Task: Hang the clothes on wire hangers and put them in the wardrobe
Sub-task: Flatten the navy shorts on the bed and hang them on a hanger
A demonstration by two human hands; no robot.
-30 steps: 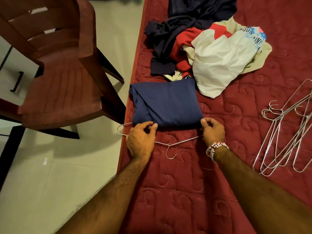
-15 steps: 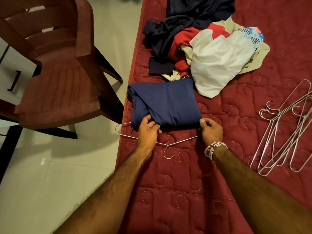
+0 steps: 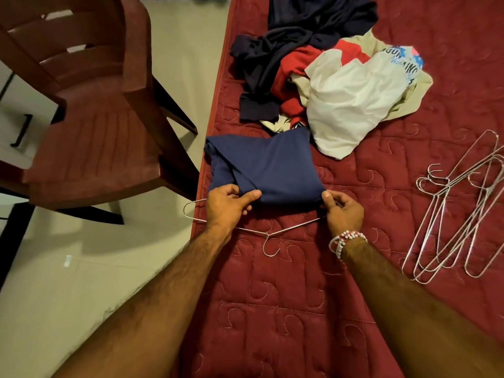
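A folded navy blue garment lies on the red quilted mattress near its left edge. A wire hanger lies partly under the garment's near edge, its hook pointing toward me. My left hand pinches the garment's near left corner. My right hand, with a beaded bracelet on the wrist, pinches the near right corner, close over the hanger's wire. Whether either hand also grips the wire is hidden.
A heap of clothes, dark, red and white, lies farther back on the mattress. Several spare wire hangers lie at the right. A brown plastic chair stands on the pale floor close to the mattress's left edge.
My left hand slid from the hanger's wire up onto the garment's near left corner. My right hand stayed at the right corner. The garment and hanger barely moved.
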